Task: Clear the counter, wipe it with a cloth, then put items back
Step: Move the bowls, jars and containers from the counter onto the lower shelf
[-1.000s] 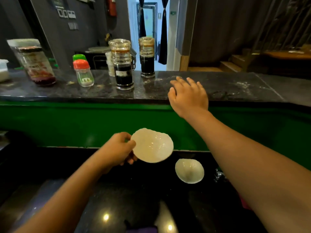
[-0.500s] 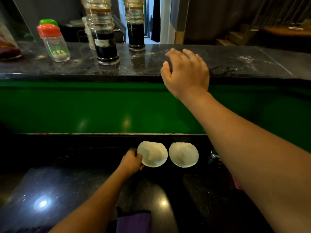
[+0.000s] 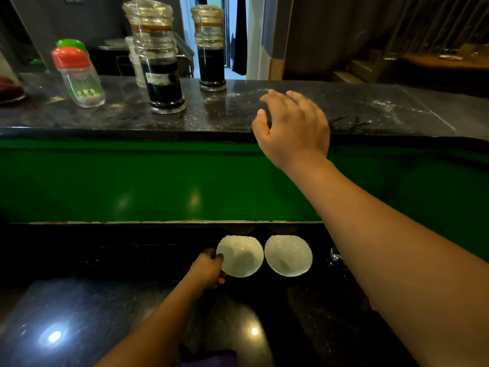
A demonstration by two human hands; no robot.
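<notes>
In the head view, the clearing step is judged to be in hand. A white bowl (image 3: 242,258) is pinched at its near-left rim by the left hand (image 3: 208,269), thumb on top and fingers curled beneath. It is seen low over the black lower counter (image 3: 79,313), just beside a second white bowl (image 3: 288,255) that lies there ungripped. Whether the held bowl is fully set down cannot be told.

The right hand (image 3: 293,128) is held above the front edge of the upper counter (image 3: 370,112). Its fingers are loosely spread and nothing is held in it.

Much of the task is judged undone. Two tall jars of dark liquid, the nearer jar (image 3: 162,75) and the farther jar (image 3: 211,51), stand on the upper counter. So do a red-capped shaker (image 3: 79,78) and a green-capped shaker (image 3: 71,44) behind it.

For the next move, the bowl would need to be let go and a jar reached for. The jars are tall and look heavy with liquid, so a firm wrap around the body is probably called for.

The upper counter is a dark, speckled stone slab, and pale crumbs or streaks are scattered across it. It is fronted by a glossy green panel (image 3: 158,181). The lower counter is polished, and ceiling lights are mirrored in it. A strip of purple (image 3: 211,361), possibly the cloth, is glimpsed at the bottom edge. Beyond the counter, a bright doorway (image 3: 189,35) and wooden steps (image 3: 357,70) are seen in a dim room.
</notes>
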